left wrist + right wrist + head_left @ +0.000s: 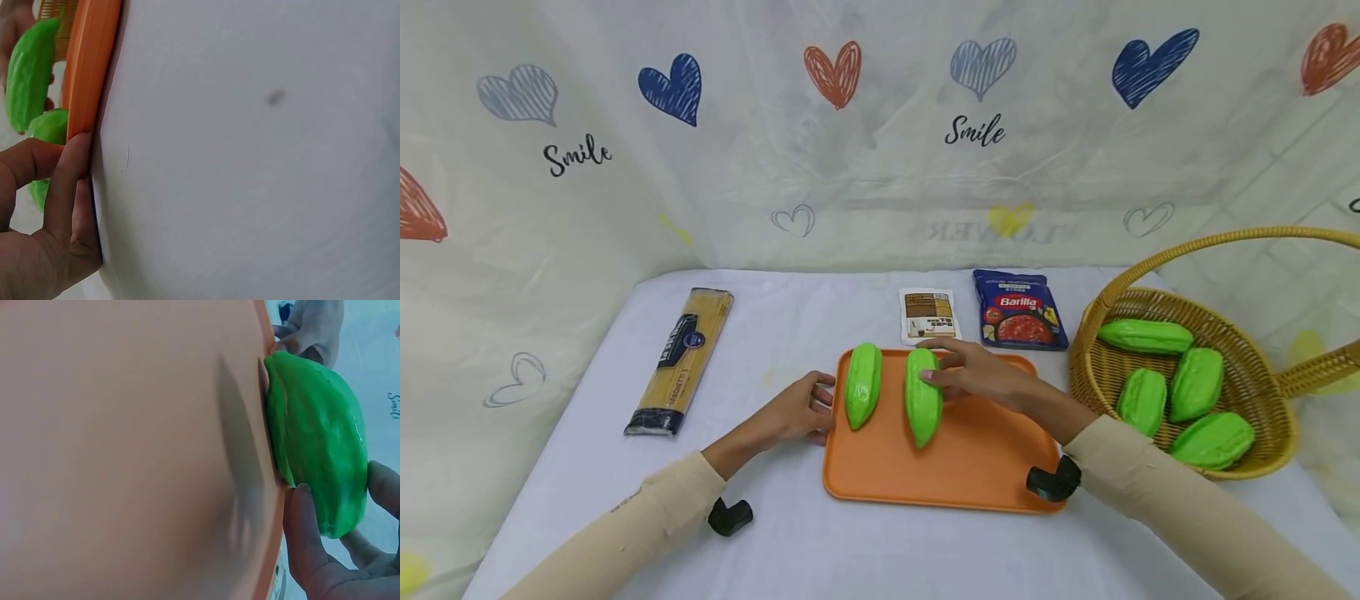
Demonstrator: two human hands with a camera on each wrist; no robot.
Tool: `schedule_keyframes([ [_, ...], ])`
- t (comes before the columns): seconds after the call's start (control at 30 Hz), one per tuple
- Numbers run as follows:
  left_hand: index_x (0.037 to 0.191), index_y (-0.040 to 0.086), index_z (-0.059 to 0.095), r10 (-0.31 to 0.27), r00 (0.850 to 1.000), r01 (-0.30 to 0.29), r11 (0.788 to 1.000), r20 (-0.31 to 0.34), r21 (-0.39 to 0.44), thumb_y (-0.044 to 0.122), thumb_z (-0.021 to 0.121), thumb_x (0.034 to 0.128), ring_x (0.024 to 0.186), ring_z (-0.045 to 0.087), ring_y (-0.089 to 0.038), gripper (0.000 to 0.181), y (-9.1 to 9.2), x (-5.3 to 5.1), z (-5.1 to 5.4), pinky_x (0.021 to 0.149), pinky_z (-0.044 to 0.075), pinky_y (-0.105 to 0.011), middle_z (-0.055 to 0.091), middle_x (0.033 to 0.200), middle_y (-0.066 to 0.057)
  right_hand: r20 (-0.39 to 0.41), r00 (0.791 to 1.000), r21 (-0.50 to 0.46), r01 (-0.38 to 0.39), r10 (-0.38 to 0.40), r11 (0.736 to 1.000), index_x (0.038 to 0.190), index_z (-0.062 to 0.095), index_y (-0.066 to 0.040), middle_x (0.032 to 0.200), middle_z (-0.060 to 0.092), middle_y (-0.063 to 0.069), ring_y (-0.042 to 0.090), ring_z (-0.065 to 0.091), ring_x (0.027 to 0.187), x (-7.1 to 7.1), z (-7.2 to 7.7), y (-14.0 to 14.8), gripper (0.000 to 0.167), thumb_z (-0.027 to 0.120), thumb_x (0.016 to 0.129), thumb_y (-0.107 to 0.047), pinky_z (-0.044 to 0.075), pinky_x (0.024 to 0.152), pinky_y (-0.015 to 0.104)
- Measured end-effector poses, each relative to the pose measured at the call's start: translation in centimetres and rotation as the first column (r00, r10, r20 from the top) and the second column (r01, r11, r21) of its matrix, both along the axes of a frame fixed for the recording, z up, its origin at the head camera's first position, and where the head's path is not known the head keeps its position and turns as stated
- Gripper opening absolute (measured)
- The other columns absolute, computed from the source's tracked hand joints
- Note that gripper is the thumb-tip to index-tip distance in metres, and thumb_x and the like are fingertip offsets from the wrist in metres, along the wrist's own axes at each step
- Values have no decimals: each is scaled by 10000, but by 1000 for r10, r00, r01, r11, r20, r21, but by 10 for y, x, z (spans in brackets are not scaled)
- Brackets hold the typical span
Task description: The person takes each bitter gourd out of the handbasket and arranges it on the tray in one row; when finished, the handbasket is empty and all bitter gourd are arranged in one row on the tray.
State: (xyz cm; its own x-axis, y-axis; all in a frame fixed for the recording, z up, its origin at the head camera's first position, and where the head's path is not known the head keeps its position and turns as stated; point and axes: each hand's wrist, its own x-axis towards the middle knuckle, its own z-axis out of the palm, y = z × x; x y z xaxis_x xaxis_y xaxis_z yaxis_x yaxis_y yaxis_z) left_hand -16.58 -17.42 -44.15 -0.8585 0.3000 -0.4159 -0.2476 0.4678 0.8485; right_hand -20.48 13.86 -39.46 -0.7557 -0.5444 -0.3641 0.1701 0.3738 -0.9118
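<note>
White-covered table is carrying the lot: orange tray is lying flat near the middle, spaghetti pack is lying slantwise at left, well apart from it. Small white-and-brown packet and blue Barilla pouch are lying side by side just beyond the tray, while wicker basket is standing upright at right, handle up.

Six green gourds: one just inside the left edge of the one orange tray, one held at that tray toward its far edge, four in one wicker basket by the table's right edge. One spaghetti pack near the left edge, one Barilla sauce pouch and one white-and-brown sachet near the far edge. Two hands: one left hand, one right hand.
</note>
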Motion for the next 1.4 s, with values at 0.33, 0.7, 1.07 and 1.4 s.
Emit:
schedule_keyframes([
  [0.33, 1461, 23, 381, -3, 1000, 3, 1000, 1, 6, -8, 707, 836, 971, 616, -220, 705, 0, -1, 0, 689, 646, -329, 524, 1198, -156, 2, 1000, -19, -1, 1, 1000, 1532, 374, -101, 1293, 615, 209, 224, 706, 1020, -11, -10, -14, 631, 655, 977, -207, 604, 923, 455],
  [0.7, 1459, 14, 386, -1, 1000, 1, 1000, -5, 13, -19, 698, 831, 979, 613, -223, 703, -1, 0, -2, 687, 647, -336, 522, 1198, -160, 0, 1000, 37, -22, 22, 999, 1547, 350, -109, 1308, 596, 251, 265, 691, 1074, -24, -17, -26, 667, 665, 967, -208, 594, 949, 445],
  [1.07, 1454, 9, 383, -5, 1000, 5, 1000, -5, 17, -20, 706, 825, 979, 615, -221, 707, 0, 0, -2, 683, 647, -339, 521, 1195, -160, -61, 997, 118, -33, 40, 992, 1534, 379, -112, 1321, 579, 257, 280, 673, 1096, -27, -18, -32, 717, 725, 922, -254, 578, 965, 424],
  [1.4, 1453, 10, 390, 5, 1000, -5, 1000, 0, 5, -21, 706, 831, 984, 619, -220, 699, -1, 0, -2, 684, 648, -339, 527, 1195, -158, -64, 998, 106, 33, -26, 994, 1500, 435, -88, 1330, 562, 266, 296, 662, 1111, -26, -19, -42, 661, 722, 919, -222, 598, 940, 406],
])
